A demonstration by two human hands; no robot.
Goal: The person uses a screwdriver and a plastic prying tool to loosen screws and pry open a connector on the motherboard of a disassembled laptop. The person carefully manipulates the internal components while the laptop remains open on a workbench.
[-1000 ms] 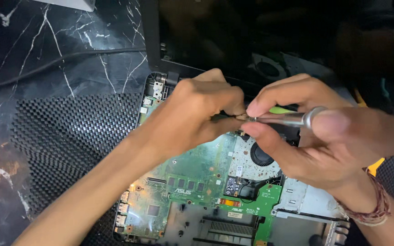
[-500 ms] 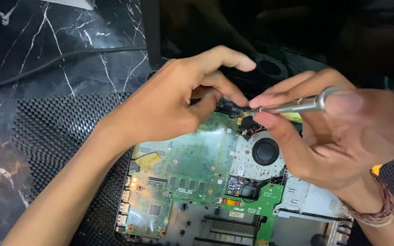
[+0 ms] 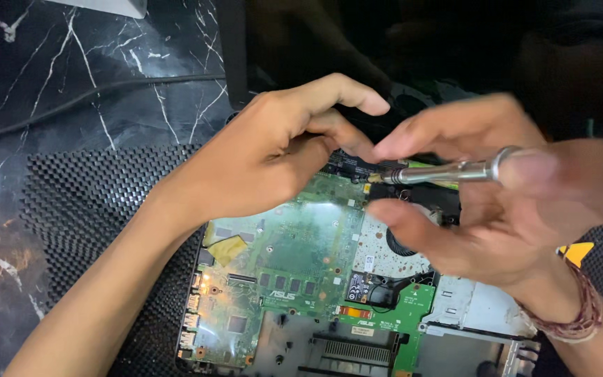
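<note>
The right hand point(image 3: 511, 209) pinches a silver screwdriver point(image 3: 448, 172) between thumb and fingers, its tip level above the green circuit board point(image 3: 294, 244). The left hand point(image 3: 273, 153) curls half closed at that tip, fingertips seemingly nipping something tiny, though blur hides it. The board sits in an opened laptop point(image 3: 469, 314), on a black mesh mat point(image 3: 85, 209) over dark marble.

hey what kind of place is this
Probably an electronics repair bench: an opened laptop with its green circuit board bare lies on a black mesh mat, and the right hand holds a small metal screwdriver.
</note>
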